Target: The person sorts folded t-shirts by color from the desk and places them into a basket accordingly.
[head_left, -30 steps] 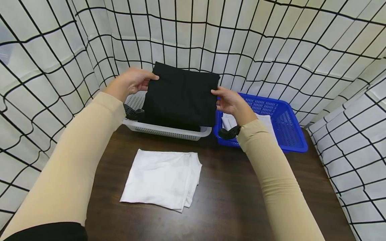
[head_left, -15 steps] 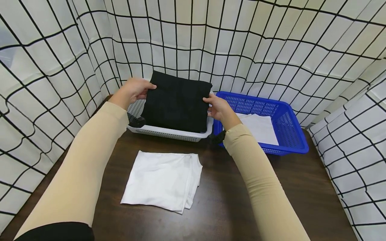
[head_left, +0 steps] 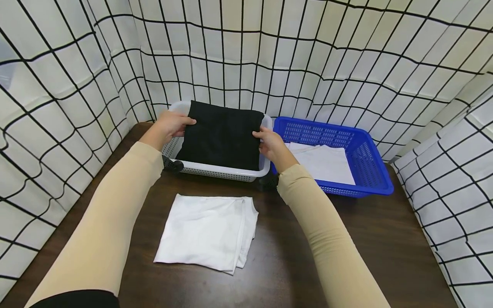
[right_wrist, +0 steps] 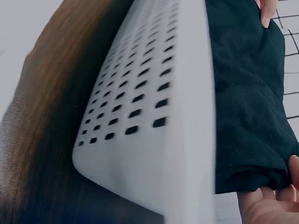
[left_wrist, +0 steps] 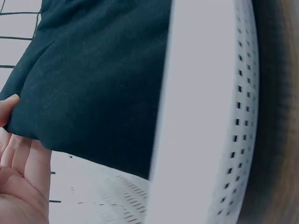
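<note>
A folded black cloth [head_left: 223, 137] slants down into the white perforated basket [head_left: 215, 170] at the back left. My left hand [head_left: 171, 125] pinches its left edge, thumb on top and fingers beneath, as the left wrist view shows on the cloth [left_wrist: 98, 84]. On the opposite side my right hand [head_left: 271, 146] grips the right edge the same way. In the right wrist view the cloth [right_wrist: 247, 93] hangs behind the basket's near wall [right_wrist: 135, 93], and its layers bunch at my fingers. The cloth's lower edge is hidden behind the basket rim.
On the brown table [head_left: 308, 248] in front lies a folded white cloth [head_left: 206, 231]. Right of the white basket stands a blue basket [head_left: 369, 167] with folded white cloth [head_left: 325, 162] inside. Black wire grid panels [head_left: 239, 51] backed with white sheeting enclose the back and sides.
Both hands have lowered the black cloth into the white basket, the right hand also shifting left. The white cloth in the blue basket shows more now.
</note>
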Demonstrator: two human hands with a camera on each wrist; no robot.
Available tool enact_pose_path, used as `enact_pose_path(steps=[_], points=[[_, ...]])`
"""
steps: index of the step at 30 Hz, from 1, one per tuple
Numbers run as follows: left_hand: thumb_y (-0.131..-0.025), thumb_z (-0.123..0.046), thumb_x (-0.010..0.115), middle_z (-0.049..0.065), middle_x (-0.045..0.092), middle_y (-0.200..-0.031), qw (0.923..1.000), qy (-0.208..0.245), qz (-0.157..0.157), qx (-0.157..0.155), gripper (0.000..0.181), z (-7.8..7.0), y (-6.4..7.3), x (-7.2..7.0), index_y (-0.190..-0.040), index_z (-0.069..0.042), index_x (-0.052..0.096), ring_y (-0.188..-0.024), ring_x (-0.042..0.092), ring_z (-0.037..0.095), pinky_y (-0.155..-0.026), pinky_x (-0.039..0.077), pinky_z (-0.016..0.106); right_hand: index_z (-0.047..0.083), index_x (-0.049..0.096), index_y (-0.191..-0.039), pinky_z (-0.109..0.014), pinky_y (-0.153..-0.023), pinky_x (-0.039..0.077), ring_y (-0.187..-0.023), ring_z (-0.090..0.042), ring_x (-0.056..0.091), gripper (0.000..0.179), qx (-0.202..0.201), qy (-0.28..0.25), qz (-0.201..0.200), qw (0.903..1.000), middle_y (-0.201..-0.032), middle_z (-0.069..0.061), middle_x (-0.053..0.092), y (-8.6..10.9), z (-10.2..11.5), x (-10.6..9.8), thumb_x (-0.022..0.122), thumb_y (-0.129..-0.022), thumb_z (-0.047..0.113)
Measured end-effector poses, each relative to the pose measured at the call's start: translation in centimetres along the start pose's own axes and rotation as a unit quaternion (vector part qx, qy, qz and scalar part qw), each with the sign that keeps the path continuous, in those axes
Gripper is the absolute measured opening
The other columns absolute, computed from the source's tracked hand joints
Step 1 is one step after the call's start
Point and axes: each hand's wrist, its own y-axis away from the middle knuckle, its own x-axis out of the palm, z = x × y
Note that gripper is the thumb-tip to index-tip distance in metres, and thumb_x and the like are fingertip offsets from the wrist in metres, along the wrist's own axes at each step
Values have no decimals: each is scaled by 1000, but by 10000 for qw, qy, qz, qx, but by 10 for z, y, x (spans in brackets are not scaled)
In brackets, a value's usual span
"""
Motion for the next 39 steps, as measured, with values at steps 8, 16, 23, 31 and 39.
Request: enact_pose_path(steps=[8, 16, 23, 31, 39], points=[[-99, -23, 61, 9, 60, -123, 9986, -521, -94, 78, 54, 13, -1, 4, -143, 4, 47, -79, 62, -2, -85, 56, 19, 22, 25, -159, -39, -123, 30, -145, -26, 41, 65, -6, 399, -91, 9992, -160, -7, 38, -2, -7, 2, 52, -102, 7], [-100, -24, 59, 18, 53, -142, 9981, -584, -151, -100, 55, 16, 2, 10, -146, 1, 45, -101, 63, 12, -110, 47, 39, 20, 30, -157, -39, -120, 34, -143, -23, 44, 61, -126, 817, -290, 9962, -159, -7, 40, -1, -13, 7, 54, -102, 10], [-100, -25, 59, 19, 50, -147, 9986, -454, -186, -208, 57, 21, 0, 11, -149, -1, 42, -120, 59, 24, -112, 45, 40, 19, 36, -155, -41, -122, 31, -145, -24, 41, 56, -66, 789, -457, 9958, -158, -6, 42, -3, -15, 12, 53, -102, 10], [-99, -25, 61, 18, 41, -156, 9991, -160, -189, -333, 61, 25, -3, 16, -151, -3, 39, -142, 45, 31, -119, 37, 42, 17, 33, -156, -42, -124, 27, -150, -24, 31, 58, -130, 1360, -453, 9896, -162, -3, 34, -2, -16, 10, 53, -102, 10], [-101, -23, 58, 20, 45, -152, 9961, -833, -219, -181, 53, 25, -2, 24, -148, -3, 45, -135, 47, 33, -117, 39, 44, 13, 28, -158, -44, -125, 22, -153, -25, 24, 60, -317, 2093, -273, 9770, -165, -6, 27, -3, -20, 9, 49, -102, 4]])
